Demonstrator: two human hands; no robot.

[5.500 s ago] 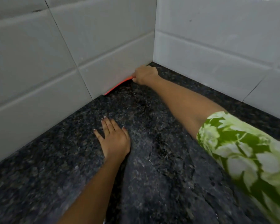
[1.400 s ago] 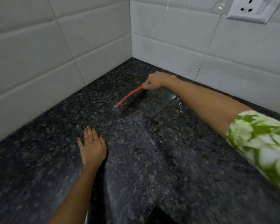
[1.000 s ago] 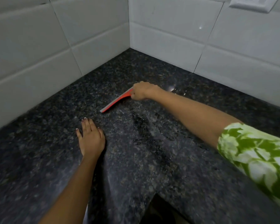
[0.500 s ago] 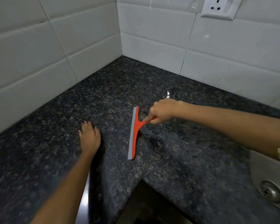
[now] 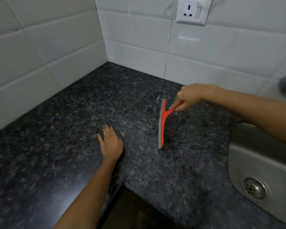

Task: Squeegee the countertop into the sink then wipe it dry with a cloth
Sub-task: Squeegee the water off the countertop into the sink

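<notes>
Dark speckled granite table (image 5: 59, 146) in a white-tiled corner. Orange squeegee (image 5: 162, 124) sits mid-table w/ its grey blade edge down on the stone — right hand (image 5: 189, 96) has its grip clamped on the handle. Left hand (image 5: 111, 142) lies flat, fingers straight, just left of it. Steel sink (image 5: 248, 156) at right w/ drain (image 5: 254, 188); wall socket (image 5: 191, 11) above.

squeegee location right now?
Head view, right of centre: the orange squeegee has its blade on the dark granite countertop, held by the right hand, between the flat left hand and the steel sink.
</notes>
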